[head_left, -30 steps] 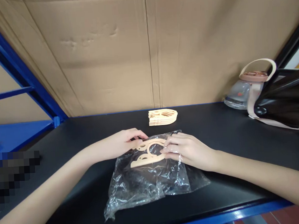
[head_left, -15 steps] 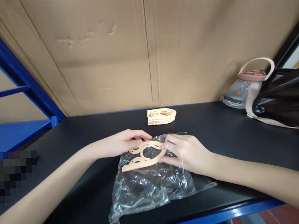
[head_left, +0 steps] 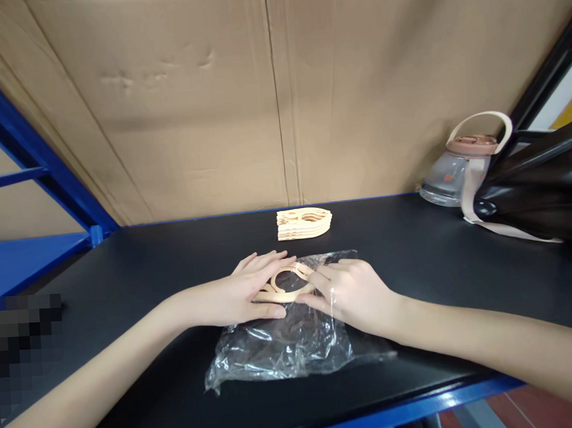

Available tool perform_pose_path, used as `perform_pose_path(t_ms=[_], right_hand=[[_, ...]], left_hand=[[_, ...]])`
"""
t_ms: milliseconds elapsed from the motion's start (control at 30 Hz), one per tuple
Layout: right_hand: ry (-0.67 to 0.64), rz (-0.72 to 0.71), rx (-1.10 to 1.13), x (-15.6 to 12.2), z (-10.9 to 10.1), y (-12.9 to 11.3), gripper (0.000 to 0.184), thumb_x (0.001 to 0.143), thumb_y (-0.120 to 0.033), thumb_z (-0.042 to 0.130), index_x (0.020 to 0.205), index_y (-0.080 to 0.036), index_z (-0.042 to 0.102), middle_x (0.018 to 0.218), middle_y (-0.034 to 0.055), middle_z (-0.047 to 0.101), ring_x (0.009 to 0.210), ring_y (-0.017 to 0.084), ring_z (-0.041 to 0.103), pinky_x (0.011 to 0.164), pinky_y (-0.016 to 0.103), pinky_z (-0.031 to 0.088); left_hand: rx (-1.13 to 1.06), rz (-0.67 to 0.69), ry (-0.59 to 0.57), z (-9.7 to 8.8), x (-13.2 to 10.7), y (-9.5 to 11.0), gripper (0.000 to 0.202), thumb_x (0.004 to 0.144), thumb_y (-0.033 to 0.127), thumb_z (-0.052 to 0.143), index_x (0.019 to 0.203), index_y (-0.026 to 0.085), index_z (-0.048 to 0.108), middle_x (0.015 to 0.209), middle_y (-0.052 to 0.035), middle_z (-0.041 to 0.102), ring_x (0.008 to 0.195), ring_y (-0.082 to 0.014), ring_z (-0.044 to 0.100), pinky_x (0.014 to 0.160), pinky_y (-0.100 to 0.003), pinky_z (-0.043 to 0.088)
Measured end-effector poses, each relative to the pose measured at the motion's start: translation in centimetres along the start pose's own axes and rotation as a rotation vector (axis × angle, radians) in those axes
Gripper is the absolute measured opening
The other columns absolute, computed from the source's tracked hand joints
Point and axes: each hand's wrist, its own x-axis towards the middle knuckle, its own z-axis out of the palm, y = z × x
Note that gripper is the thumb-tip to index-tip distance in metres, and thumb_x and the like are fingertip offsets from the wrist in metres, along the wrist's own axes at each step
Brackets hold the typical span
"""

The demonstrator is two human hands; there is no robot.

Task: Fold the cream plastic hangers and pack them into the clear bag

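Observation:
A cream folding hanger [head_left: 290, 297], folded up, lies on a crinkled clear plastic bag [head_left: 283, 351] or within it; I cannot tell which. My left hand [head_left: 258, 286] rests flat over the hanger's left end, fingers stretched out and thumb apart, hiding that part. At the other end, my right hand [head_left: 355, 293] has its fingers and thumb closed on the hanger's curved edge. Shiny film crosses part of the right hand. Farther back, apart from both hands, stands a neat stack of similar cream hangers [head_left: 304, 224].
The black tabletop [head_left: 173, 252] has a blue front edge [head_left: 421, 408]. A clear water bottle [head_left: 444, 177] with a pink lid and strap stands at the back right, beside a black bag [head_left: 538, 181]. Cardboard [head_left: 189, 117] walls the back; a blue frame [head_left: 64, 181] rises at left.
My left hand has moved from the hanger's far edge to lie flat over its left end. The hanger is now turned flatter and the plastic bag's near edge has drawn away from me.

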Motion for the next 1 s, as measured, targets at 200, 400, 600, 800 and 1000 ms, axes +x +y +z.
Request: perform_pose_path(t_ms=[200, 400, 600, 800, 1000], right_hand=[[-0.181, 0.159, 0.217, 0.2, 0.3, 0.8, 0.038, 0.09, -0.045, 0.055, 0.113, -0.016, 0.064, 0.087, 0.0041, 0.076, 0.077, 0.022, 0.072, 0.059, 0.027, 0.046], [-0.222, 0.09, 0.233, 0.2, -0.4, 1.7, 0.034, 0.093, -0.044, 0.05, 0.114, -0.021, 0.063, 0.102, 0.0052, 0.07, 0.079, 0.02, 0.068, 0.06, 0.026, 0.044], [-0.2, 0.19, 0.229, 0.1, -0.2, 1.7, 0.037, 0.09, -0.05, 0.051, 0.105, -0.02, 0.066, 0.084, 0.0023, 0.07, 0.065, 0.015, 0.064, 0.053, 0.024, 0.034], [-0.214, 0.27, 0.169, 0.5, -0.4, 1.8, 0.04, 0.088, -0.055, 0.052, 0.09, -0.02, 0.07, 0.068, 0.002, 0.069, 0.058, 0.016, 0.063, 0.05, 0.024, 0.028], [-0.186, 0.455, 0.337, 1.0, -1.9, 5.9, 0.018, 0.079, -0.021, 0.056, 0.083, -0.026, 0.073, 0.065, -0.0042, 0.069, 0.061, 0.014, 0.063, 0.057, 0.023, 0.039]], left_hand=[[-0.057, -0.04, -0.006, 0.2, 0.0, 0.9, 0.068, 0.094, 0.06, 0.027, 0.15, 0.027, 0.009, 0.158, -0.0039, -0.002, 0.144, -0.0248, -0.007, 0.115, -0.052, 0.001], [0.017, -0.007, 0.056, 0.9, 0.3, 0.7, 0.057, 0.098, 0.053, 0.014, 0.149, 0.029, 0.009, 0.158, 0.001, 0.0, 0.144, -0.0202, -0.005, 0.116, -0.048, -0.002], [0.081, 0.022, 0.092, 1.4, 0.5, 0.4, 0.054, 0.099, 0.052, 0.016, 0.149, 0.033, 0.012, 0.158, 0.0041, 0.002, 0.145, -0.0198, -0.002, 0.116, -0.047, 0.0], [0.123, 0.065, 0.133, 1.4, 0.6, 0.3, 0.051, 0.099, 0.05, 0.019, 0.148, 0.037, 0.011, 0.157, 0.0047, 0.005, 0.145, -0.0224, 0.002, 0.116, -0.05, 0.003], [0.106, 0.063, 0.132, 1.2, 0.8, 0.0, 0.052, 0.099, 0.05, 0.019, 0.149, 0.036, 0.011, 0.157, 0.0045, 0.008, 0.145, -0.0212, 0.004, 0.116, -0.049, 0.004]])
